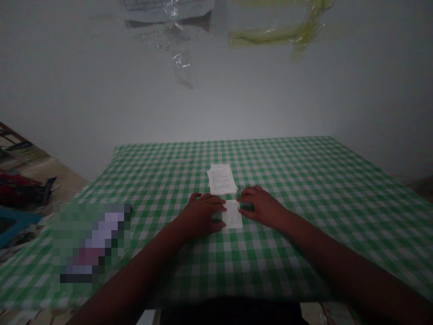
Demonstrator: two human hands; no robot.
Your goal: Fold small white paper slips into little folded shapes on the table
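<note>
**Item 1:** left hand (199,216). It is lying palm-down on the cloth, open and flat, with the fingers (211,201) stretching toward the paper and their tips at its left edge.

**Item 2:** right hand (260,207). It is lying palm-down and open, mirroring the left, with the fingers (245,198) reaching inward to the paper's right edge. Neither hand is pinching. The light is dim, so it is hard to tell whether the fingertips are pressing on the paper or only touching it.

**Item 3:** small white printed paper (232,215). It is lying flat between the two hands, near the middle of the table and slightly tilted. A fold may be running across it, but the view is too dark to confirm this.

**Item 4:** stack of printed white sheets (220,179). It is sitting just beyond the small paper, almost touching it, with its top sheets slightly askew.

**Item 5:** green-and-white gingham tablecloth (304,180). It is covering the table and bearing all of the above.

**Item 6:** pixelated patch (91,243). It is masking an object at the cloth's near-left corner, which cannot be identified.

**Item 7:** clear plastic film (179,61) and yellow-green plastic strip (277,36). Both are clinging high on the white wall (216,108) beyond the table.
</note>
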